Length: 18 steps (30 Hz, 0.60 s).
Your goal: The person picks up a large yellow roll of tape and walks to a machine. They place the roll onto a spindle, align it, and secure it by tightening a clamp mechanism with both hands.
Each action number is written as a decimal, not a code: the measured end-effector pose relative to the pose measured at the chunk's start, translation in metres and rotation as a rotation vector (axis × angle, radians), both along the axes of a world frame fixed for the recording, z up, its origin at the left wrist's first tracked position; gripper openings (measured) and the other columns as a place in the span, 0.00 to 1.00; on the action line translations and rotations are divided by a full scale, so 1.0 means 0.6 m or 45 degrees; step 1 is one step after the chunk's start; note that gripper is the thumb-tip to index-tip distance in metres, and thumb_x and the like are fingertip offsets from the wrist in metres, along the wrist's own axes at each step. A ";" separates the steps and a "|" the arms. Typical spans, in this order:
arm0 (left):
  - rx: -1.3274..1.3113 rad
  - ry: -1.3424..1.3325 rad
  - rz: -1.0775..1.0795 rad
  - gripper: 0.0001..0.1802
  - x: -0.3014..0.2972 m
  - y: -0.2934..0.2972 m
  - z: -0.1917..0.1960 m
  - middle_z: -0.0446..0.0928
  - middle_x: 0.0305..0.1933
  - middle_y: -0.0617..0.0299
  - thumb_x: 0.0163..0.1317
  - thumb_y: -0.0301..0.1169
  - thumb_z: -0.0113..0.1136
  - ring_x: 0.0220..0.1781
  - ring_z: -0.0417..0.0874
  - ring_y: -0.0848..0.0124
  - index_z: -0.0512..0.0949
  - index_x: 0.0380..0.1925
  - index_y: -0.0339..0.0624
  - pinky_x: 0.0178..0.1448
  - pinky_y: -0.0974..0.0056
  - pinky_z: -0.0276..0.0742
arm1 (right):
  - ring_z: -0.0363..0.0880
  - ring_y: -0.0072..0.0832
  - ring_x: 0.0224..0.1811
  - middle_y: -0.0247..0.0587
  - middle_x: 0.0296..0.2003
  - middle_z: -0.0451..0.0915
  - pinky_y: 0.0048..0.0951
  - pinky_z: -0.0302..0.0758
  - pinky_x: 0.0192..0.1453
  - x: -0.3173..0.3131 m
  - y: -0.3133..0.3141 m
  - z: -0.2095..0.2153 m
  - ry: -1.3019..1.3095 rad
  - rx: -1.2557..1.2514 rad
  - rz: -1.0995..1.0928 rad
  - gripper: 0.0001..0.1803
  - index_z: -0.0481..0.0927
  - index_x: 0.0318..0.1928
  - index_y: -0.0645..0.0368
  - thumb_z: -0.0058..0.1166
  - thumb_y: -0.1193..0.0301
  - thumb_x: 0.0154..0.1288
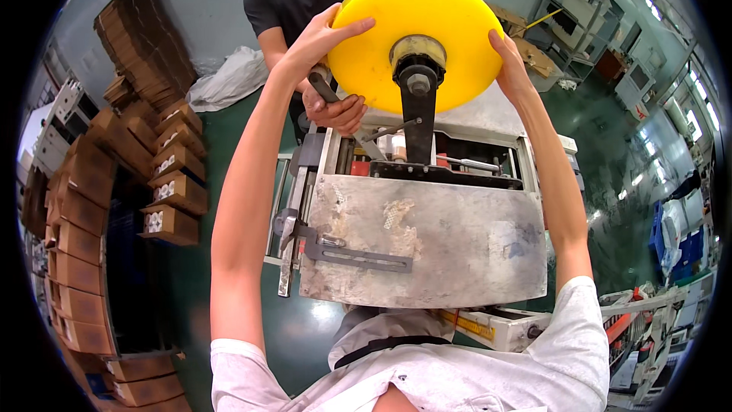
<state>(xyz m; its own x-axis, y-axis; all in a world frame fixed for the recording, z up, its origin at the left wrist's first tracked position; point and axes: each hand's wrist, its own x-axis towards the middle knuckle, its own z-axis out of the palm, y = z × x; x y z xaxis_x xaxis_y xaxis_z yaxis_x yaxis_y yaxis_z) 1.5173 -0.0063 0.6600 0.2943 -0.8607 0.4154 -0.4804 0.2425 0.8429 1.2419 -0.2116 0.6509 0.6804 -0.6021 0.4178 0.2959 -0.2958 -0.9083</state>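
Observation:
A large yellow disc-shaped roll sits at the top of a black upright bracket, with a hub and a bolt at its middle. My left hand grips the roll's left rim, thumb across the front face. On the opposite rim my right hand has its thumb in front, and its other fingers are largely hidden behind. Both my arms reach forward over a machine with a scuffed metal top. Left of the bracket, a co-worker's hand holds a dark-handled tool.
Across the machine stands a person in a dark shirt, another hand raised behind the roll. A slotted metal bar lies on the machine's top. Cardboard boxes line the left side, and a metal rack stands at the far right.

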 end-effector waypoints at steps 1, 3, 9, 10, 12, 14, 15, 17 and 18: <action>0.003 0.016 -0.011 0.35 -0.002 -0.011 -0.001 0.77 0.53 0.60 0.63 0.53 0.64 0.55 0.76 0.72 0.71 0.61 0.39 0.62 0.67 0.69 | 0.72 0.23 0.56 0.34 0.49 0.77 0.29 0.66 0.62 -0.005 -0.017 -0.004 0.007 0.011 -0.015 0.33 0.74 0.59 0.55 0.54 0.42 0.67; -0.037 0.010 0.018 0.37 -0.005 -0.009 0.003 0.76 0.49 0.62 0.62 0.59 0.62 0.52 0.76 0.73 0.72 0.57 0.39 0.58 0.68 0.69 | 0.73 0.23 0.54 0.35 0.49 0.78 0.28 0.66 0.61 0.000 -0.017 -0.008 -0.042 0.012 0.022 0.36 0.76 0.57 0.58 0.51 0.38 0.67; -0.174 0.002 0.119 0.37 -0.018 -0.014 0.011 0.76 0.38 0.65 0.61 0.66 0.56 0.42 0.77 0.75 0.76 0.47 0.41 0.49 0.70 0.69 | 0.73 0.23 0.52 0.37 0.47 0.78 0.28 0.65 0.61 0.009 0.031 0.000 -0.135 -0.030 -0.263 0.39 0.77 0.55 0.60 0.50 0.35 0.65; -0.159 0.022 0.099 0.37 -0.018 -0.017 0.012 0.76 0.38 0.65 0.61 0.66 0.56 0.42 0.77 0.75 0.76 0.47 0.41 0.50 0.70 0.69 | 0.73 0.24 0.52 0.37 0.46 0.78 0.29 0.65 0.61 0.005 0.039 -0.002 -0.111 -0.054 -0.300 0.39 0.76 0.55 0.59 0.50 0.34 0.65; -0.129 0.062 0.062 0.37 -0.017 -0.022 0.013 0.77 0.38 0.64 0.61 0.67 0.56 0.42 0.77 0.75 0.76 0.47 0.41 0.50 0.70 0.69 | 0.73 0.27 0.52 0.38 0.45 0.77 0.32 0.65 0.61 0.005 0.057 -0.008 -0.109 -0.006 -0.354 0.41 0.76 0.55 0.59 0.50 0.32 0.63; -0.125 0.063 0.078 0.39 -0.009 -0.027 0.007 0.77 0.39 0.64 0.61 0.67 0.56 0.42 0.78 0.75 0.76 0.49 0.40 0.50 0.69 0.71 | 0.73 0.28 0.52 0.38 0.44 0.77 0.34 0.65 0.62 0.006 0.061 -0.010 -0.102 -0.009 -0.358 0.42 0.76 0.55 0.59 0.50 0.31 0.62; -0.148 0.065 0.080 0.39 -0.002 -0.031 0.010 0.77 0.39 0.64 0.60 0.68 0.55 0.42 0.78 0.75 0.76 0.49 0.40 0.50 0.69 0.71 | 0.73 0.29 0.53 0.38 0.44 0.76 0.34 0.65 0.62 0.013 0.062 -0.008 -0.124 -0.001 -0.365 0.42 0.76 0.54 0.59 0.50 0.31 0.61; -0.151 0.063 0.053 0.40 0.007 -0.034 0.010 0.78 0.39 0.63 0.60 0.68 0.55 0.42 0.78 0.75 0.76 0.50 0.39 0.49 0.69 0.72 | 0.73 0.29 0.52 0.38 0.44 0.76 0.34 0.65 0.61 0.014 0.056 -0.012 -0.152 0.008 -0.302 0.43 0.76 0.54 0.59 0.50 0.30 0.61; -0.142 0.052 0.031 0.41 0.017 -0.036 0.020 0.78 0.39 0.63 0.60 0.69 0.55 0.42 0.78 0.75 0.76 0.51 0.39 0.49 0.69 0.72 | 0.73 0.30 0.52 0.38 0.44 0.76 0.34 0.65 0.61 0.018 0.051 -0.010 -0.167 0.013 -0.269 0.43 0.76 0.54 0.59 0.50 0.30 0.61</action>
<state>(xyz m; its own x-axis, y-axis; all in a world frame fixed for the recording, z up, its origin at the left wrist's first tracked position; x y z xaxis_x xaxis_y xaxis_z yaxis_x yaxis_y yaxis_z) 1.5276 -0.0282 0.6721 0.3330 -0.8023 0.4954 -0.4529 0.3247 0.8303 1.2529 -0.1811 0.6448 0.4794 -0.7298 0.4874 0.3444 -0.3544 -0.8693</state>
